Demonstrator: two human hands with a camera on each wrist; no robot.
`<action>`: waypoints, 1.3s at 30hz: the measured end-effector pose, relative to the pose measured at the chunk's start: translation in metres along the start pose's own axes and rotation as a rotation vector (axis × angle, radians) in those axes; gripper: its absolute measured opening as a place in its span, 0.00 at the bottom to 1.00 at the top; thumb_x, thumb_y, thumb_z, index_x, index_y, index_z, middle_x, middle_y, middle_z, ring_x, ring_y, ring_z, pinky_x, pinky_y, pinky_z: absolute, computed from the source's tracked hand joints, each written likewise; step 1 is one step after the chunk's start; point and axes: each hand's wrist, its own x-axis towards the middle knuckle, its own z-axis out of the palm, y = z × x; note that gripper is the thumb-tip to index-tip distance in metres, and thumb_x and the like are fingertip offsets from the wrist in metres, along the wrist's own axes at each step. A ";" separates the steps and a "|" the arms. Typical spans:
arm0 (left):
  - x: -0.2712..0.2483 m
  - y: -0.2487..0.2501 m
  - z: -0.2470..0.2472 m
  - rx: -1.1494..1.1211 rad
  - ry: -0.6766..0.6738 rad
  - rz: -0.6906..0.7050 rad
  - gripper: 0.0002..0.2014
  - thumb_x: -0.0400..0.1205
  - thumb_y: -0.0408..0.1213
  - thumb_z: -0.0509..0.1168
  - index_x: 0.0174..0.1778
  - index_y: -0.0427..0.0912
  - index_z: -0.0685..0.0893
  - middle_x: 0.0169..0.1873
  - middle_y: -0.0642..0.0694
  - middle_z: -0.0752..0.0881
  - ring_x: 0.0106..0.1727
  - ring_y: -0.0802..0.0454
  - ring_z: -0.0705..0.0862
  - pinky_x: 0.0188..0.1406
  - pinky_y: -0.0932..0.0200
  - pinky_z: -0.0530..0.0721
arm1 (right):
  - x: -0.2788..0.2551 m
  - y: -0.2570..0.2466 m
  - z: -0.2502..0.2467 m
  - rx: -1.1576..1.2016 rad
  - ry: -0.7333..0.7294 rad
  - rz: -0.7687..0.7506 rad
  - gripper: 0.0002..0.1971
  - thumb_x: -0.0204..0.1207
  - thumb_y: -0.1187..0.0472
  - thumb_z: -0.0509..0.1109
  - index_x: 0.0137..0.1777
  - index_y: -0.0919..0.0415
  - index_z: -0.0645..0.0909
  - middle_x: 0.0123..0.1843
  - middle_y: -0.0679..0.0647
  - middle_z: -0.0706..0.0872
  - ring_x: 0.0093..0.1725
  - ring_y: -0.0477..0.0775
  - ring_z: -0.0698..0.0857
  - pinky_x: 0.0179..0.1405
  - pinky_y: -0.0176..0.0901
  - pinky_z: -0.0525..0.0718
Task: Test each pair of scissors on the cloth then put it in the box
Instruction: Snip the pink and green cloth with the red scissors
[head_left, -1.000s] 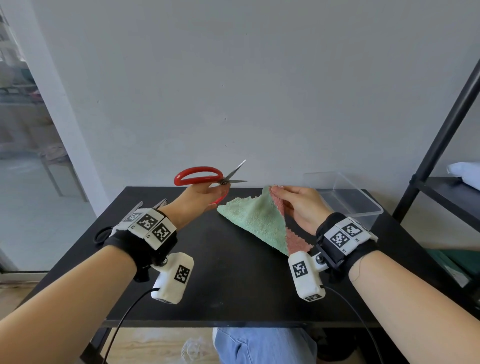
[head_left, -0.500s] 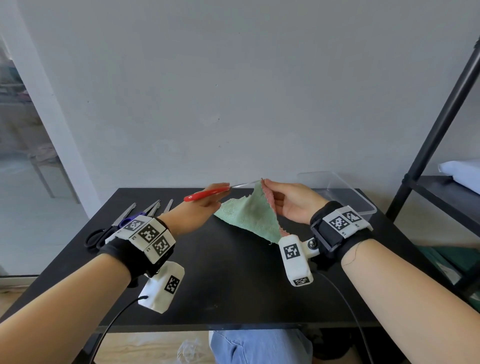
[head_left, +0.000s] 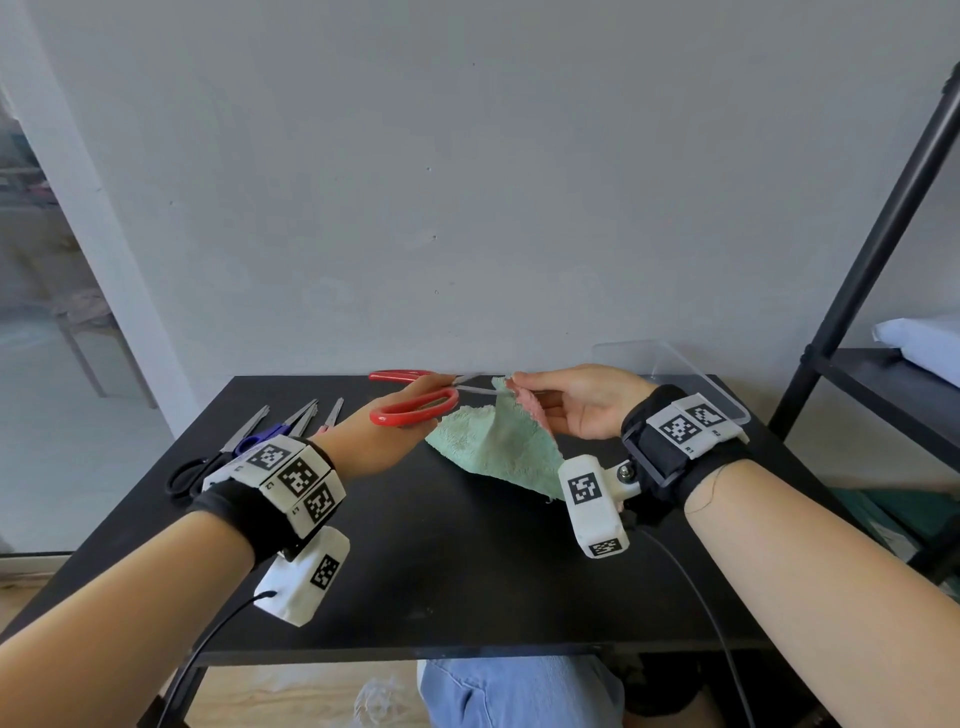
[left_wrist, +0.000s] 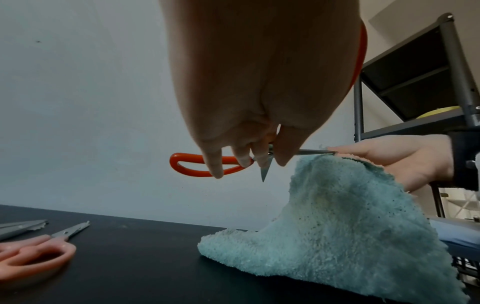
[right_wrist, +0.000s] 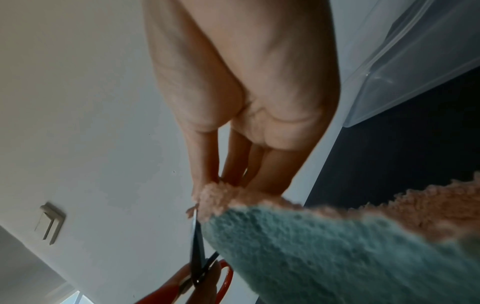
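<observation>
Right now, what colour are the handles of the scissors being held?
Red, on the scissors in the left hand; clearest in the head view.

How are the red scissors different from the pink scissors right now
The red scissors are held in the air by the left hand, while the pink scissors lie untouched on the black table. The red pair's blades are spread against the cloth; the pink pair's blades are closed. Both have grey metal blades.
</observation>
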 end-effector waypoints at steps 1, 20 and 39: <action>0.000 -0.001 0.000 0.014 -0.001 0.004 0.23 0.87 0.32 0.57 0.78 0.50 0.65 0.64 0.55 0.77 0.56 0.73 0.77 0.47 0.87 0.70 | 0.000 0.000 0.001 -0.026 -0.007 0.012 0.06 0.77 0.63 0.71 0.49 0.64 0.85 0.40 0.55 0.88 0.37 0.48 0.86 0.39 0.36 0.87; 0.000 -0.016 -0.009 0.100 -0.091 0.116 0.34 0.80 0.16 0.54 0.82 0.46 0.60 0.75 0.46 0.72 0.74 0.51 0.75 0.71 0.57 0.76 | 0.006 0.005 0.000 -0.188 0.090 -0.035 0.12 0.72 0.71 0.74 0.55 0.75 0.83 0.43 0.62 0.87 0.39 0.54 0.87 0.42 0.43 0.89; 0.001 -0.016 -0.005 0.235 0.001 0.226 0.39 0.78 0.18 0.59 0.81 0.55 0.58 0.77 0.55 0.69 0.69 0.52 0.78 0.61 0.70 0.77 | 0.006 0.011 0.001 -0.104 0.085 -0.035 0.13 0.71 0.69 0.75 0.56 0.71 0.84 0.42 0.59 0.88 0.37 0.52 0.87 0.33 0.40 0.88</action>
